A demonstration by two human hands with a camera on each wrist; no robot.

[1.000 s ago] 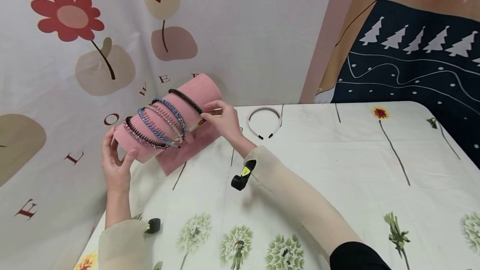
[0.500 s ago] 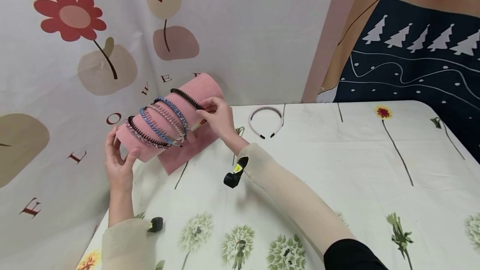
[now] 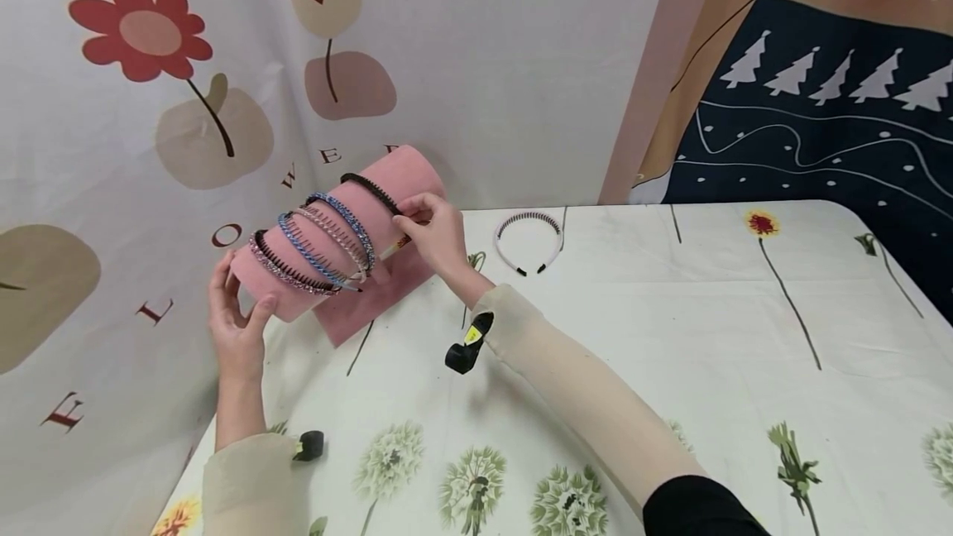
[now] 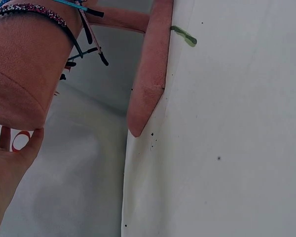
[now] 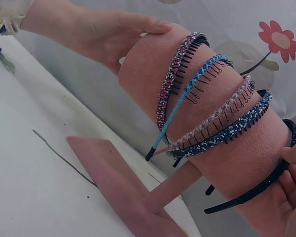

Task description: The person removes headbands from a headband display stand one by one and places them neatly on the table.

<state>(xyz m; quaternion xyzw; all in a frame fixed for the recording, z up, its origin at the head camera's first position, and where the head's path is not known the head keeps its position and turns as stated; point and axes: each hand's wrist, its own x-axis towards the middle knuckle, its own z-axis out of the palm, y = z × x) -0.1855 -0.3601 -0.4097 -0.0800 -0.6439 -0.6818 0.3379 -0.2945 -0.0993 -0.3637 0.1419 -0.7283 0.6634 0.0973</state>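
A pink padded cylinder on a stand lies tilted, wearing several headbands. My left hand grips its lower left end, thumb in front and fingers behind. Near the other end, my right hand pinches the black headband between thumb and fingers; in the right wrist view this black headband curves round the cylinder. Further left on it are a dark blue glittery headband, a pale pink one, a light blue one and a red-and-silver glittery one.
Beneath the cylinder is the stand's flat pink base, joined by a short post. A pale headband with dark teeth lies on the flower-print tablecloth, right of the stand. A printed curtain hangs behind.
My right hand has moved slightly left and up along with the black headband's near side. The left hand keeps its grip, and the whole view has shifted a little.
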